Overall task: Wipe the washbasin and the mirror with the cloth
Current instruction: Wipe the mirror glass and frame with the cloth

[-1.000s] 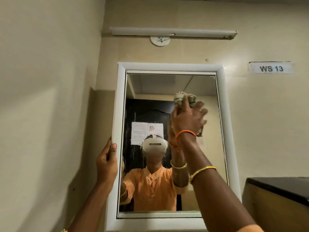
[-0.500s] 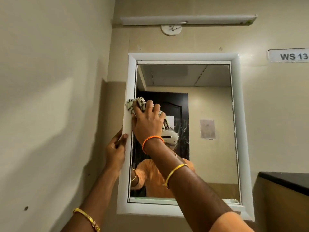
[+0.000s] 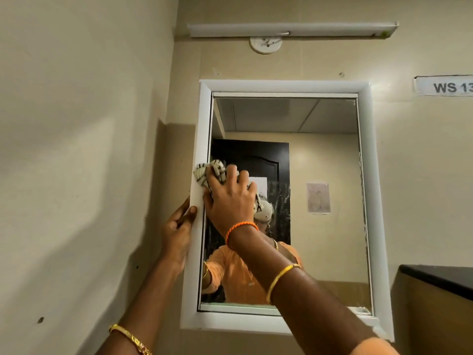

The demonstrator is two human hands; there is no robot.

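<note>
A white-framed mirror (image 3: 366, 201) hangs on the beige wall ahead. My right hand (image 3: 230, 198) presses a crumpled pale cloth with dark stripes (image 3: 212, 171) against the glass at the mirror's left edge, about halfway up. The cloth overlaps the left frame. My left hand (image 3: 178, 231) grips the outer left side of the frame, just below the cloth. The glass reflects a person in an orange top, a dark door and a ceiling. The washbasin is out of view.
A side wall stands close on the left. A tube light (image 3: 291, 29) is fixed above the mirror. A label reading WS 13 (image 3: 445, 85) is on the wall at right. A dark-topped wooden cabinet (image 3: 435, 303) stands at lower right.
My right hand carried the cloth from the upper middle of the glass down and left to the left edge. My left hand stayed on the frame.
</note>
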